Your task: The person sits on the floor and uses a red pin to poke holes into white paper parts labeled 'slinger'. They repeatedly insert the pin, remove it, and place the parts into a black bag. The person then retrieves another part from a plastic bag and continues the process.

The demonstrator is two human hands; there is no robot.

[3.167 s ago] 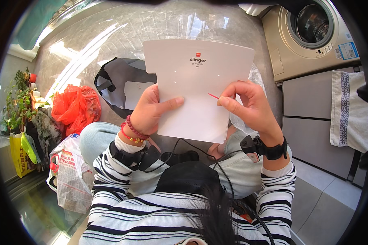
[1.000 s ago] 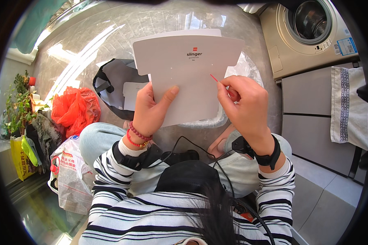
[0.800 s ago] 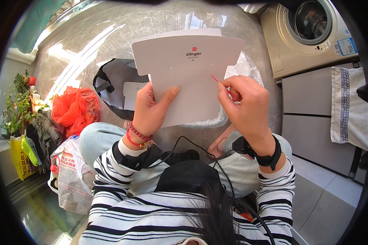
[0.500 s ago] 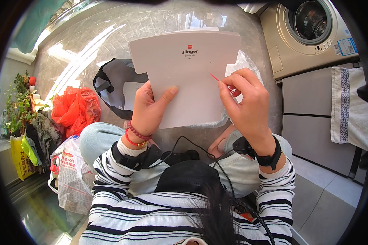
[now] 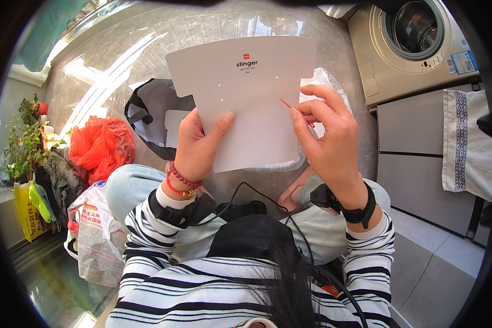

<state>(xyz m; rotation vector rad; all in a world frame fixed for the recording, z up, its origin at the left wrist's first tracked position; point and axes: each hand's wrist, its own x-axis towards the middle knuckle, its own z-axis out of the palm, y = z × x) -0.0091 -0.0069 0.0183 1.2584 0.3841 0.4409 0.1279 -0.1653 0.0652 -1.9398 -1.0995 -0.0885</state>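
My left hand (image 5: 205,134) grips a white cardboard sheet (image 5: 257,126) by its left side, thumb on the front face and the other fingers hidden behind. The sheet has a wide, flared top with a small red mark and dark print, and several small holes dot its middle. In a pinch of thumb and fingers, my right hand (image 5: 331,128) holds a thin red strip (image 5: 285,103). Its pointed tip lies over the right part of the sheet, near the holes; whether it touches, I cannot tell. More of the red strip shows under my fingers.
Behind the sheet is an open grey-and-black bag (image 5: 147,117) with white cards inside, beside clear plastic wrapping (image 5: 327,82). Left are a red plastic bag (image 5: 101,145), a white printed bag (image 5: 98,235) and plants (image 5: 24,131). A washing machine (image 5: 369,54) and a hanging towel (image 5: 467,147) are right.
The sheet has shifted slightly left and tilted, so its small holes show more clearly. An edge that showed behind its top is out of sight. My right hand has barely moved.
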